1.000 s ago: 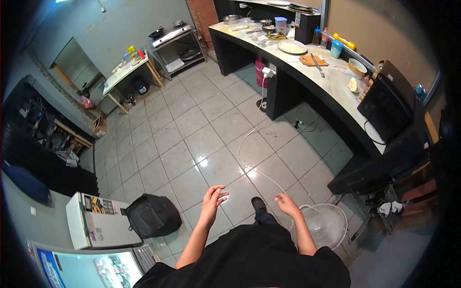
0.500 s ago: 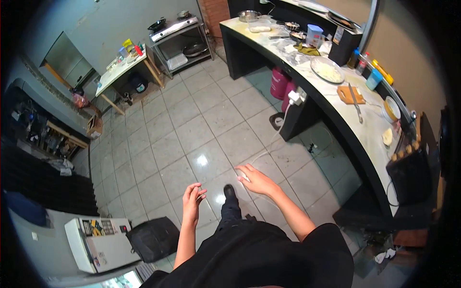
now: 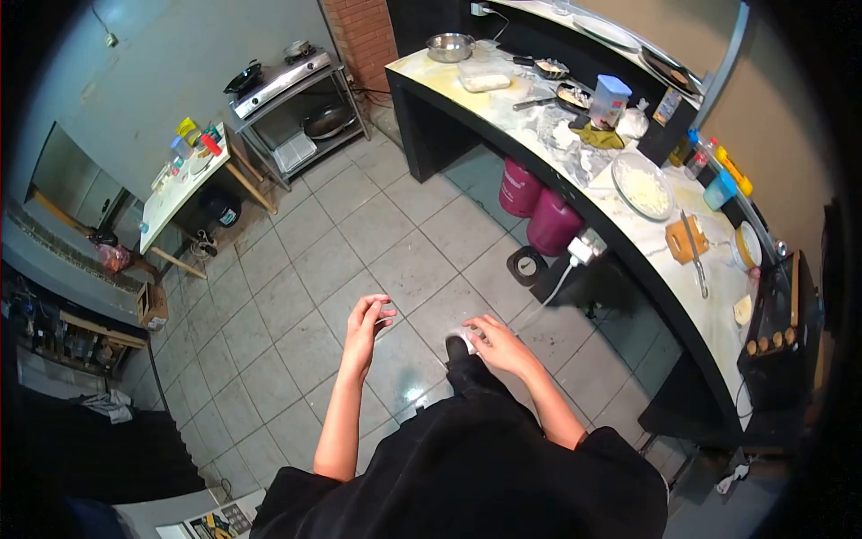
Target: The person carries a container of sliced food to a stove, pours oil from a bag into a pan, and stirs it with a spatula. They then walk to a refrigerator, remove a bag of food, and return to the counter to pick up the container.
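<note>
My left hand (image 3: 363, 334) is in the air over the tiled floor, its fingers loosely curled and apart, with nothing seen in it. To its right, my right hand (image 3: 503, 349) is half closed above my dark shoe (image 3: 456, 349). A small white thing (image 3: 468, 339) shows at its thumb and fingertips, too blurred to identify. A white cable (image 3: 558, 294) runs from a plug (image 3: 584, 248) on the counter's side down toward my right hand; its far end is lost against the floor. Neither hand touches the counter.
A long counter (image 3: 660, 256) curves along the right, bearing a plate of white shreds (image 3: 643, 186), a cutting board (image 3: 687, 241) and a knife (image 3: 694, 256). Pink gas cylinders (image 3: 554, 222) stand underneath. At the back left are a stove (image 3: 280, 83) and a small table (image 3: 184, 193).
The view has shifted, bringing the counter and pink cylinders closer, while the fridge and black bag have mostly left the lower left. Both hands remain raised and apart, in nearly the same pose.
</note>
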The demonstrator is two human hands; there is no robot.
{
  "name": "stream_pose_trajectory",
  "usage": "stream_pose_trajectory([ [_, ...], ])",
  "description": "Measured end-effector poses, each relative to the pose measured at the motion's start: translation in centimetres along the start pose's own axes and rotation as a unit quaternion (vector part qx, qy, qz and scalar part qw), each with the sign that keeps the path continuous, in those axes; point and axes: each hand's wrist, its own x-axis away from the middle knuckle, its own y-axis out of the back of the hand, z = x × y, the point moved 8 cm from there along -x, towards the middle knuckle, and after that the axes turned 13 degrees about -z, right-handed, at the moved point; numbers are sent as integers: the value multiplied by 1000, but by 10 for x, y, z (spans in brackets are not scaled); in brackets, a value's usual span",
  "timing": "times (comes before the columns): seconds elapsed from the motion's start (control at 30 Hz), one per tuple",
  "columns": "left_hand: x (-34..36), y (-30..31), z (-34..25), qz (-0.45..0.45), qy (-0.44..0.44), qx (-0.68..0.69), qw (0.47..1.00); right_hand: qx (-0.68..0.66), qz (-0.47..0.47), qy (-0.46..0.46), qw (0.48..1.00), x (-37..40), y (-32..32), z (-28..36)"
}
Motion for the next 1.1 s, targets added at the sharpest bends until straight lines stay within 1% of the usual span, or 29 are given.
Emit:
stream_pose_trajectory([
  [0.07, -50, -11, -6, 8, -5, 13, 1000, 17, 1, 0, 1000, -49, -4, -18],
  [0.17, -131, -23, 2, -9, 18, 21, 1000, 44, 5, 3, 999, -136, -5, -47],
  [0.23, -173, -23, 13, -30, 77, 24, 996, 64, -14, 69, 996, -194, -12, -62],
  [0.27, -192, -28, 6, -29, 87, 21, 996, 31, 26, 2, 999, -225, -2, -42],
  [0.3, -212, -37, -5, -29, 88, 20, 995, 30, 27, 2, 999, -255, 6, -30],
  [0.37, -253, -53, -30, -17, 97, -16, 995, 9, -25, 43, 999, -320, 24, -8],
  [0.43, -304, -62, -42, -23, 91, -10, 996, -9, -23, 29, 999, -378, 34, 0],
  [0.5, -352, -77, -56, -20, 86, -2, 996, 106, -39, 103, 988, -430, 51, 16],
  [0.53, -376, -84, -62, -29, 90, -8, 995, 89, -67, 123, 986, -451, 62, 28],
  [0.57, -400, -92, -66, -38, 95, -15, 995, 91, -74, 114, 987, -472, 68, 31],
  [0.63, -448, -116, -70, -9, 104, -23, 994, -10, -69, 75, 995, -514, 75, 27],
  [0.67, -474, -129, -70, 10, 111, -38, 993, -17, -77, 90, 993, -533, 72, 9],
  [0.7, -501, -143, -71, 31, 117, -54, 991, -16, -89, 86, 992, -549, 72, -8],
  [0.77, -557, -172, -74, 57, 123, -72, 988, -8, -99, 23, 995, -579, 72, -43],
  [0.8, -585, -189, -77, 83, 115, -68, 987, -18, -91, -35, 995, -591, 75, -59],
  [0.83, -610, -206, -82, 108, 110, -61, 986, -20, -99, -48, 994, -604, 81, -64],
  [0.9, -658, -240, -99, 134, 103, -65, 983, -28, -153, -55, 986, -630, 105, -64],
  [0.93, -681, -258, -106, 153, 90, -80, 981, -64, -174, -72, 980, -643, 115, -68],
  [0.97, -702, -277, -111, 173, 78, -96, 977, -65, -186, -81, 977, -657, 124, -72],
  [1.03, -742, -312, -112, 207, 84, -117, 968, -136, -272, -155, 940, -676, 153, -92],
  [1.1, -771, -356, -128, 265, 23, -138, 954, -127, -303, -163, 930, -696, 179, -91],
])
